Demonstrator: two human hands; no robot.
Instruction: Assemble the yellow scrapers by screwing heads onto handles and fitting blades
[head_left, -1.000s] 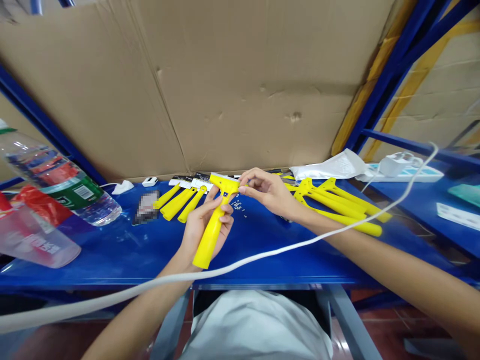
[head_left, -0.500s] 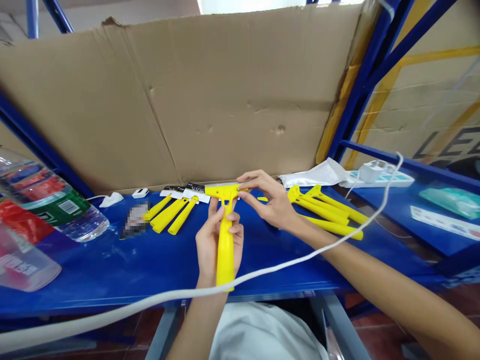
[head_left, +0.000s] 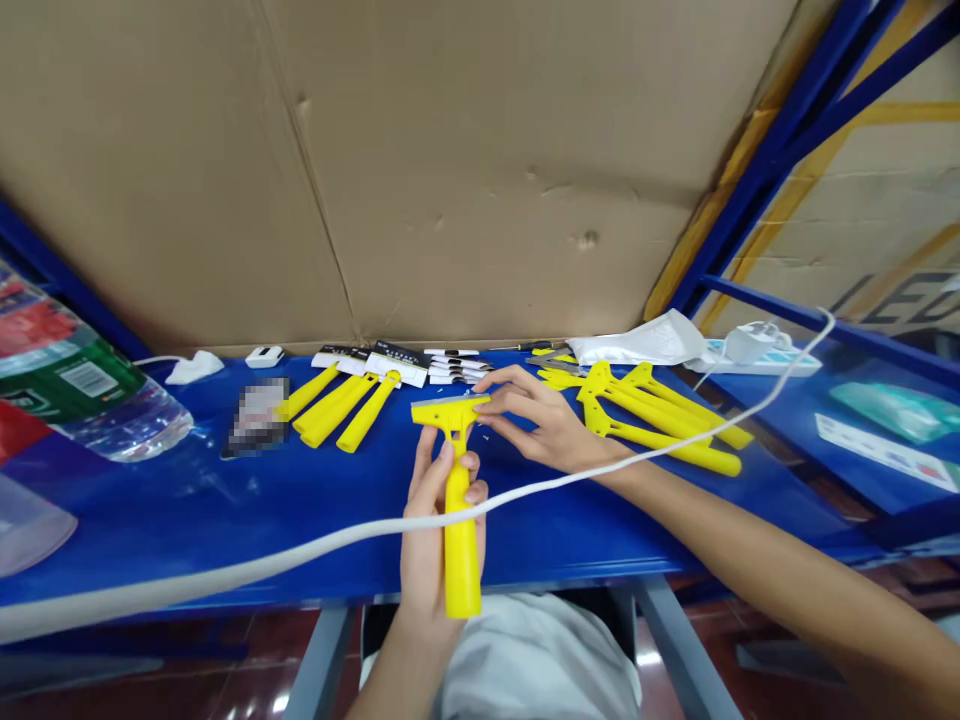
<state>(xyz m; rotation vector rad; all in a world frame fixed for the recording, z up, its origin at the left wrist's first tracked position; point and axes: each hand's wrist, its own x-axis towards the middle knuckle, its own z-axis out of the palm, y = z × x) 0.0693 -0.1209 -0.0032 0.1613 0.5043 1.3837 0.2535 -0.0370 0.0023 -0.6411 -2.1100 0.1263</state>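
Observation:
My left hand [head_left: 424,565] is wrapped round the handle of a yellow scraper [head_left: 462,565], which stands head up with a metal blade edge along its top. At the right end of the scraper's head, my right hand [head_left: 551,425] has its thumb and fingers drawn together in a pinch. Whatever sits between those fingertips is too small to make out. Several yellow scraper handles [head_left: 667,448] lie to the right of my right hand. On the left, more scrapers [head_left: 367,412] rest with black and white cards [head_left: 401,362] at their heads.
A white cable [head_left: 322,545] crosses in front of the scraper. Small packets [head_left: 454,368] and a white bag [head_left: 637,340] lie along the cardboard wall [head_left: 465,180]. A water bottle [head_left: 97,385] is at left, a power strip [head_left: 757,357] at right, on the blue table [head_left: 315,520].
My view has tilted down, so more packets at the back show. The scraper stays in my left hand, its head tipped slightly, while my right fingers stay at the head's right end.

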